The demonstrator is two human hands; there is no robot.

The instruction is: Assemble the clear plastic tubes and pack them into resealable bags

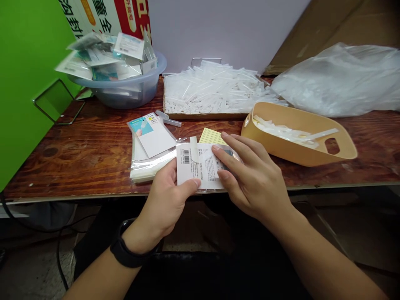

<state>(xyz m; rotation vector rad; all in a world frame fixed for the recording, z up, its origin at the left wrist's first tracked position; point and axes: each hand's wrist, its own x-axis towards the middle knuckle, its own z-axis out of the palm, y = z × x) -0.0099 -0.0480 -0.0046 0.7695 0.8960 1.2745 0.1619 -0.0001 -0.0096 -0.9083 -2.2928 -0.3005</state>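
Note:
A flat clear packet with a white printed card [208,170] inside is held near the table's front edge, barcode side up. My left hand [170,196] grips its left end, the thumb on top and the fingers underneath. A pale strip [194,149] lies across the packet's upper edge. My right hand [253,175] rests with outstretched fingers over the packet's right part, partly covering it. Behind the packet is a yellow sheet of small round stickers [211,136], partly hidden. To the left, a loose card with a blue picture [153,137] lies on a stack of clear bags [145,171].
A blue-grey basin [125,93] heaped with packed cards stands at the back left by a wire stand [59,104]. White tubes fill a shallow box [215,93]. At right are a yellow basket [296,154] of white strips and a plastic bag [340,83].

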